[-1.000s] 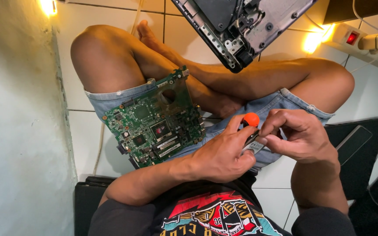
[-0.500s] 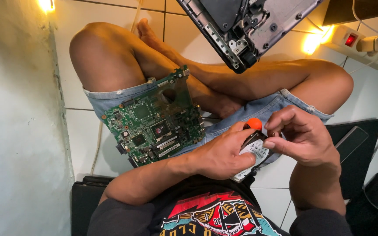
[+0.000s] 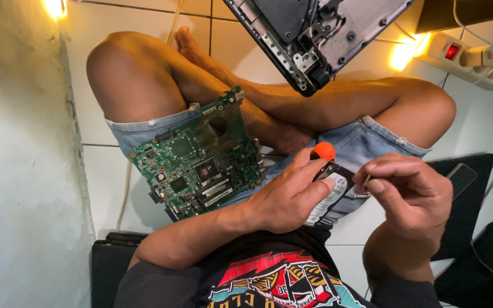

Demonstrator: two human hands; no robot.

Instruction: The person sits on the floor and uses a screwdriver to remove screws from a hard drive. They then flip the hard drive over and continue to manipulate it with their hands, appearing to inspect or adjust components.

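Your left hand [image 3: 286,197] reaches in from the lower left, forearm angled upward, fingers curled closed in a grip. Your right hand [image 3: 412,194] sits just beside it, wrist bent, thumb and forefinger pinched together, remaining fingers folded.

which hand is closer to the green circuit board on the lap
Left. The left hand sits just beside the green circuit board, gripping an orange-tipped tool. The right hand is farther off, beyond the left.

A motherboard [image 3: 201,162] rests on the person's left thigh. Just to its right, the left hand [image 3: 283,197] holds a hard drive [image 3: 329,194] and a screwdriver [image 3: 322,154] over the lap, the right hand [image 3: 412,194] just beside it. Beyond the knees an opened laptop chassis [image 3: 320,34] lies on the floor, a power strip [image 3: 469,60] to its right.
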